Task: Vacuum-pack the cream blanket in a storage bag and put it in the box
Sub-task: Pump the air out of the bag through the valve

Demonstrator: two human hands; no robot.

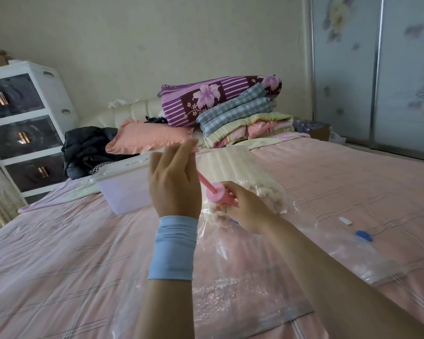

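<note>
item: vacuum-packing, pumping step, 1 view. far left, at 9 o'clock, a white drawer unit [22, 128] stands off the bed [59, 253]. the box [123, 192], lilac, with its lid seemingly on, sits on the bed at 9 o'clock of the hand pump [220, 193], just beside the bag. the left hand [174, 182] is raised with its back to the camera. its fingers appear closed on the top of the plunger rod, though the grip itself is mostly hidden. the rod is drawn out and slants toward 11 o'clock. the right hand [242, 209] is clenched round the pink barrel and holds it down on the storage bag [242, 285]. the cream blanket [233, 165] lies inside the bag at 12 to 1 o'clock of the pump and looks still lofty, so the work seems early. advice: keep the barrel square and pressed firmly on the valve, pull and push along the rod's own line, and press the blanket flat between strokes. a blue cap [364, 235] and a white clip [345, 220] lie loose at 3 o'clock and are easily swept off. room: open bed at 7 and 4 o'clock. a bedding pile [230, 111] crowds 12 o'clock, and wardrobe doors [348, 81] close the right edge.
</note>
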